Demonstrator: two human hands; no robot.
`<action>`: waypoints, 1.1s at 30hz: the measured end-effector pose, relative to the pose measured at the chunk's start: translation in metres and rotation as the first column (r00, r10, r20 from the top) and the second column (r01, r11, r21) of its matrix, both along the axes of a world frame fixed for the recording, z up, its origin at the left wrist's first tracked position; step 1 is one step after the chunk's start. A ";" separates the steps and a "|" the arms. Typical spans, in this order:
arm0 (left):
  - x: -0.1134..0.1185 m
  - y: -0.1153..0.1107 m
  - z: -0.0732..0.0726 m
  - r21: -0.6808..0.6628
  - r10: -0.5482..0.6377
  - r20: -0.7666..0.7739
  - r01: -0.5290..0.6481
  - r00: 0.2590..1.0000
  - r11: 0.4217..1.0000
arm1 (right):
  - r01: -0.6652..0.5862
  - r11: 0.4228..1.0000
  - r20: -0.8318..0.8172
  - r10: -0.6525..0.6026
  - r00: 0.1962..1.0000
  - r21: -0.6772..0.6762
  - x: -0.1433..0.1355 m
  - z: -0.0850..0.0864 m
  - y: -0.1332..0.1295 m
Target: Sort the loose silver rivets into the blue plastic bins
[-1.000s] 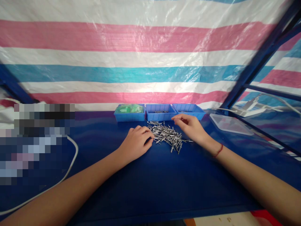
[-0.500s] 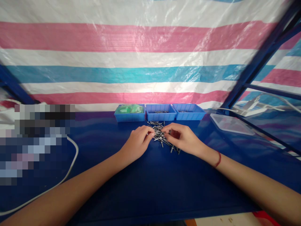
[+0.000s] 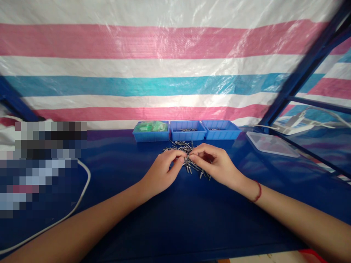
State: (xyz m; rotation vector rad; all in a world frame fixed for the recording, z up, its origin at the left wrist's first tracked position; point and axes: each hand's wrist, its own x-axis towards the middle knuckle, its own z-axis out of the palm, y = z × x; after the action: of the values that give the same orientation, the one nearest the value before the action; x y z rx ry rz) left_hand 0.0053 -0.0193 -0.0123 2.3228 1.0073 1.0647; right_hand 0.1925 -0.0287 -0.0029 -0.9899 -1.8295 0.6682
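A pile of thin metal pins, perhaps rivets, (image 3: 188, 168) lies on the blue table (image 3: 175, 215) between and behind my hands. My left hand (image 3: 166, 167) is closed in a pinch at the left of the pile. My right hand (image 3: 212, 162), a dark red string round its wrist, is pinched too, its fingertips close to those of my left. Something small and thin shows between the fingertips of both hands, too small to make out.
Behind the pile stand three blue bins: a left bin (image 3: 151, 137) with green packets, a middle bin (image 3: 188, 136) and a right bin (image 3: 221, 135) with metal pins. A clear plastic lid (image 3: 272, 144) lies right, a white cable (image 3: 87, 182) left.
My left hand has moved right, so that its fingertips now nearly meet those of my right hand. More of the pile's left side shows. The view has shifted slightly.
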 end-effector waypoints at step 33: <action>-0.002 -0.001 -0.007 0.164 0.003 -0.336 0.056 0.942 0.985 | 0.507 0.839 -0.207 -0.541 0.815 -0.197 0.071 -0.012 0.078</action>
State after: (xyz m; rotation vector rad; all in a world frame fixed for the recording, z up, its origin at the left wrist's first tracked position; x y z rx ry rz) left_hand 0.0035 -0.0204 -0.0188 2.7171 1.0333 0.7856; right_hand 0.2631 0.0496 -0.0150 -1.3619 -1.2114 0.5425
